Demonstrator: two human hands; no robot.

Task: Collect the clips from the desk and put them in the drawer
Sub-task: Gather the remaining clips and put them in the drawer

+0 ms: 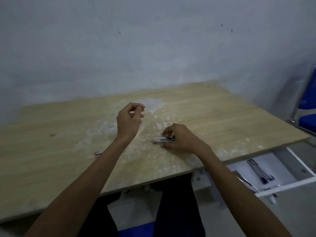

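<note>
We look down on a desk (51, 127) with a pale wood-grain laminate top, its flat surface mottled by whitish, chalky smears near the middle. Our right hand (181, 137) rests low on the desk, fingers pinched around a slim metal clip (162, 139), a narrow silver bar with dark edging that lies flat on the wood and juts out to the left of our fingertips. Our left hand (129, 120) hovers above the desk, farther back, with fingers loosely curled toward the thumb and nothing in it. Beside our left forearm a second small clip (98, 153) lies on the desk; it seems to carry an orange tip, though it is blurred and partly hidden.

At the lower right, under the desk edge, a white drawer (290, 183) stands pulled open, shallow and rectangular with a thin rim. Long, thin metallic pieces (261, 171) already lie on its smooth floor. Behind the desk rises a rough, grey plastered wall (153, 40), and a blue padded chair (307, 117) with a metal frame stands at the far right.
</note>
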